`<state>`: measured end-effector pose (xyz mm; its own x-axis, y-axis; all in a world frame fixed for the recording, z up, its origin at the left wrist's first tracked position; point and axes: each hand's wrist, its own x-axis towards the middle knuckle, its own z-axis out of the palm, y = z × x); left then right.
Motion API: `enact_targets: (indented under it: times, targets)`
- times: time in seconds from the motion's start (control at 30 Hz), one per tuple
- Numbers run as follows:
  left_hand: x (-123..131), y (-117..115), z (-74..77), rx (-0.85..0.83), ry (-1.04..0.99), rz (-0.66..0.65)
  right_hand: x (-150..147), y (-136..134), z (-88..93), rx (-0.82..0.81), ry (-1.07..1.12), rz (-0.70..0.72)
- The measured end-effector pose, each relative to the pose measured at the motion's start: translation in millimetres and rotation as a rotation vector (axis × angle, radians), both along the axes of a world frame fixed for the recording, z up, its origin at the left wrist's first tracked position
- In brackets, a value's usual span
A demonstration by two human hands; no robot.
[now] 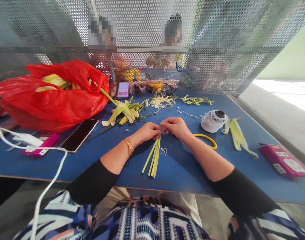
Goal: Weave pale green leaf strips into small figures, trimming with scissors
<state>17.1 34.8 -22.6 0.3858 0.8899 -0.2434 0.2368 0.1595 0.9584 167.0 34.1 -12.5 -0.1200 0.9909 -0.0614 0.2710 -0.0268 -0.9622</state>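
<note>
My left hand (pixel 147 131) and my right hand (pixel 175 127) meet at the middle of the blue table (pixel 97 160), both pinched closed on the top end of a bundle of pale green leaf strips (pixel 153 157). The strips hang down toward me, fanned slightly. A thin white thread (pixel 189 115) lies just beyond my right hand. A gold bangle (pixel 128 146) sits on my left wrist.
A red plastic bag (pixel 54 96) of leaves lies at the left, with a dark phone (pixel 79 135) and pink case (pixel 41 145) beside it. Loose leaves (pixel 126 111), a thread spool (pixel 213 120), a yellow ring (pixel 207 139), leaf strips (pixel 237 135) and a pink box (pixel 283 161) surround my hands. A perforated metal screen (pixel 217 50) stands behind.
</note>
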Motion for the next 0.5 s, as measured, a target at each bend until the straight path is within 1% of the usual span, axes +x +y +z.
enact_targets:
  times: [0.07, 0.13, 0.2, 0.27, 0.37, 0.5]
  targets:
    - [-0.4, 0.0, -0.3, 0.003, 0.007, -0.016, -0.1, 1.0, -1.8, -0.006, 0.026, 0.006]
    - [-0.3, 0.1, -0.9, 0.021, 0.003, -0.001, 1.0, 2.7, -2.8, 0.001, 0.060, 0.035]
    - [-0.1, 0.2, -1.4, 0.024, -0.013, 0.031, 4.0, 5.3, -2.6, 0.049, 0.088, 0.046]
    - [-0.5, 0.3, -1.1, 0.004, -0.039, 0.045, 9.1, 8.2, -1.3, 0.105, 0.068, 0.039]
    - [-2.5, 0.9, -0.1, -0.032, -0.078, 0.031, 18.2, 11.8, 1.5, 0.141, -0.065, 0.045]
    - [-4.8, 2.5, -0.3, -0.058, -0.098, 0.031, 24.6, 11.7, 4.3, 0.156, -0.273, 0.172]
